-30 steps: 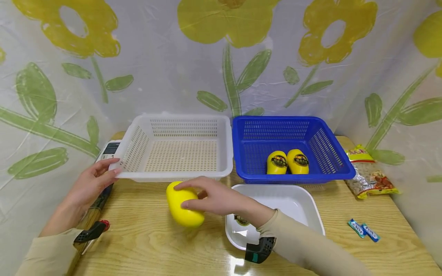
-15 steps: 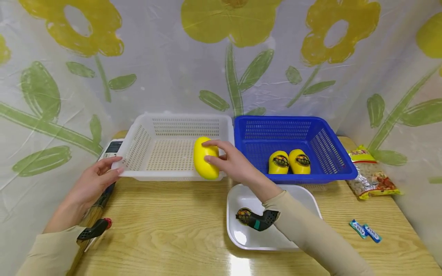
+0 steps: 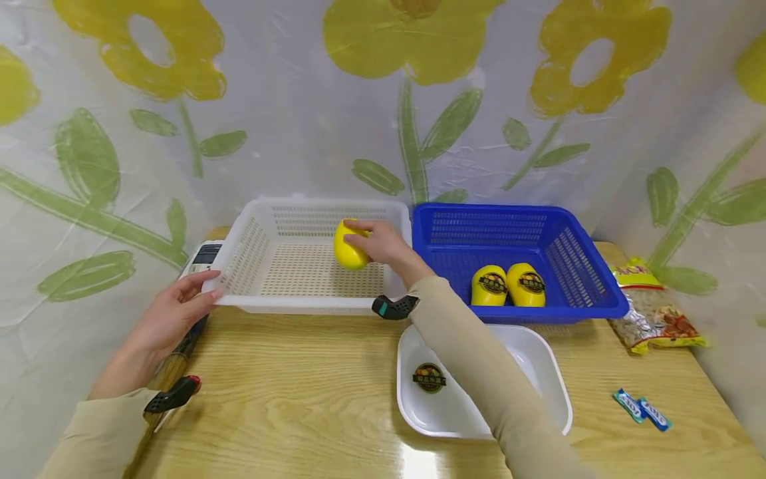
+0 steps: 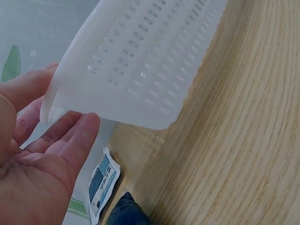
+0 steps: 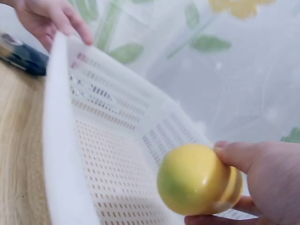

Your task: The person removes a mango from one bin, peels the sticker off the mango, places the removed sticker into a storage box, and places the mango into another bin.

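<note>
Carried from the table edge a second ago, the yellow pod is now held over the far side of the white basket, deeper in than half a second earlier. The right hand grips it, fingers and thumb curled round its side; the right wrist view shows the pod held clear above the perforated floor, with the basket's back wall behind it. The left hand has kept its place at the basket's near left corner, fingers straight, thumb above and fingertips below the rim; the left wrist view shows the rim corner lying between them. A beige sleeve crosses a white tray that sits on the wooden table just in front of the baskets; a round dark label lies in the tray. Touching the white basket on its right is a blue basket, with two more yellow pods lying side by side near its front wall, labels up. A snack bag lies just right of the blue basket, and two small blue packets lie near the table's right front. A dark device shows behind the white basket's left corner. A flowered sheet hangs behind everything.
</note>
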`<state>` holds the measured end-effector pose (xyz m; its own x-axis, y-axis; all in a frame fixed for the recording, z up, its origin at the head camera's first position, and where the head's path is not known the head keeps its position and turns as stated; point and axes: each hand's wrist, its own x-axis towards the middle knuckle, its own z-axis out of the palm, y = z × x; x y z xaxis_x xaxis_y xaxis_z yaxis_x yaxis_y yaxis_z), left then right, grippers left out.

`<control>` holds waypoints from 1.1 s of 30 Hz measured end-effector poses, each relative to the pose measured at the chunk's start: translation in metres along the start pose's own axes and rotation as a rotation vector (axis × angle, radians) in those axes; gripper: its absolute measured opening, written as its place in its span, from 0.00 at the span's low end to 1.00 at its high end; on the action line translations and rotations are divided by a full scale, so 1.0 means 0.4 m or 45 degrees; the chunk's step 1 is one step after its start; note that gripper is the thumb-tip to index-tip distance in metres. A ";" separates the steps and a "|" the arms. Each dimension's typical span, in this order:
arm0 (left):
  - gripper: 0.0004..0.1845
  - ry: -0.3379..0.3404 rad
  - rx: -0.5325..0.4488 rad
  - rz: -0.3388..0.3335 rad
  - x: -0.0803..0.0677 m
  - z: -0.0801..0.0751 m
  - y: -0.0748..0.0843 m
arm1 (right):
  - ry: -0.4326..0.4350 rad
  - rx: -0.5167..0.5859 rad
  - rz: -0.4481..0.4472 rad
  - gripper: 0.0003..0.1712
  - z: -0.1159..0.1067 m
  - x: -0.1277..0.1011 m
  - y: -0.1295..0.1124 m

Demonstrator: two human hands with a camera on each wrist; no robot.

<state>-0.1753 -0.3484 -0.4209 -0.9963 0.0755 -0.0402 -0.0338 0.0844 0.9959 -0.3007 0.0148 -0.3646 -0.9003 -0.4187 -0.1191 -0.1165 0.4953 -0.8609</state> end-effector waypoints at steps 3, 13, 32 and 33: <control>0.28 0.005 0.011 -0.013 0.005 0.002 -0.001 | -0.054 -0.095 0.062 0.27 0.015 0.028 0.008; 0.27 0.006 -0.051 0.025 0.007 0.012 -0.013 | -0.200 -0.024 0.247 0.28 0.060 0.039 0.041; 0.24 -0.005 -0.099 0.044 0.003 0.000 -0.010 | -0.100 0.108 0.243 0.28 0.078 0.043 0.069; 0.24 -0.005 -0.097 0.043 0.003 0.000 -0.010 | -0.096 0.114 0.248 0.28 0.078 0.042 0.070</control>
<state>-0.1762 -0.3486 -0.4250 -0.9967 0.0812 -0.0069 -0.0065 0.0056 1.0000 -0.3062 -0.0022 -0.4060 -0.8678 -0.3793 -0.3211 0.0971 0.5043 -0.8581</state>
